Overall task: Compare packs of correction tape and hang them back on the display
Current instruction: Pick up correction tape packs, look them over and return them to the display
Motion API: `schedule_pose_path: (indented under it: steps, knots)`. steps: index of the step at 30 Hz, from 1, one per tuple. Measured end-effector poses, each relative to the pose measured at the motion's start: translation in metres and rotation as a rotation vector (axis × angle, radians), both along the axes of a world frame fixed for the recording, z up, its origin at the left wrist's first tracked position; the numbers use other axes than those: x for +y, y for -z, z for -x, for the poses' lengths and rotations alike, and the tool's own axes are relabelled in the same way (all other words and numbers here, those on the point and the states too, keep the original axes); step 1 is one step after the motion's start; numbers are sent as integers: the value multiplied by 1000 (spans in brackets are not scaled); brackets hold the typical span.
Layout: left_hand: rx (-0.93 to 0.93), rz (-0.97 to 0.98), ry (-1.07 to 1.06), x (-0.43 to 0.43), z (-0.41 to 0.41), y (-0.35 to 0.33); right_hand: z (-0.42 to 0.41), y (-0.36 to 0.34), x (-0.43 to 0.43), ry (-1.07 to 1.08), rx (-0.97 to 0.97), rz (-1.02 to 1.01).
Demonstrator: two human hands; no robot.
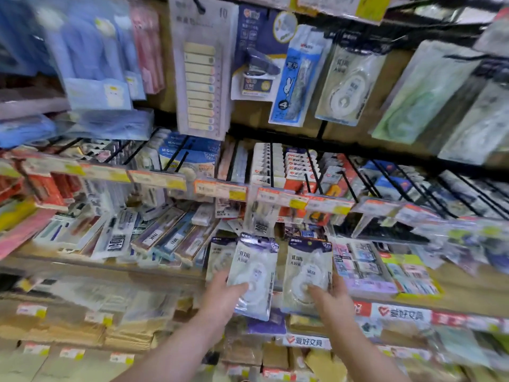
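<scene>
The step in hand looks like the comparing: two packs are held up side by side in front of the shelves, and neither hangs on a hook.

The left hand (220, 295) grips the left pack (254, 268) by its lower part. The thumb lies across the clear front and the other fingers are hidden behind the card. This pack tilts a little to the right. Just behind its left edge shows a third pack (219, 256) of the same look. I cannot tell whether the hand holds that one too or whether it stands on the shelf.

The right pack (305, 268) is just beside the left one, upright, with a narrow gap between them. The right hand (334, 301) holds it from the lower right, with the thumb pressed on the front over the round tape case and the fingers curled round the right edge.

Higher up and to the right, a hanging pack (347, 86) of what seems the same kind hangs against the display board (396, 73), well apart from the hands. The picture is blurred, so the print cannot be read.

Hanging them back would mean lifting each pack towards that upper row. The small hole at the top of the card has to meet the tip of a hook, so one pack at a time would be easier.
</scene>
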State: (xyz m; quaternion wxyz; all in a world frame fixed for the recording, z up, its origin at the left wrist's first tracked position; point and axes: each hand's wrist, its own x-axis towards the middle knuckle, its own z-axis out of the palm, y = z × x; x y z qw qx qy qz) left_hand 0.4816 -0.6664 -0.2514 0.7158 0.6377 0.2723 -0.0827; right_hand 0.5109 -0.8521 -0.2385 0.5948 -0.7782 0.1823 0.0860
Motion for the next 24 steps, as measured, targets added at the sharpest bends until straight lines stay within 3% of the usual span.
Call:
schedule_pose_path:
  steps: [10,24]
  knots:
    - [-148,84,64,-19,29,-41,39,-44,-26,59,-199,-123]
    - [-481,67,30,-36,-14,-112,-7,-108,-39,-54,-414,-210]
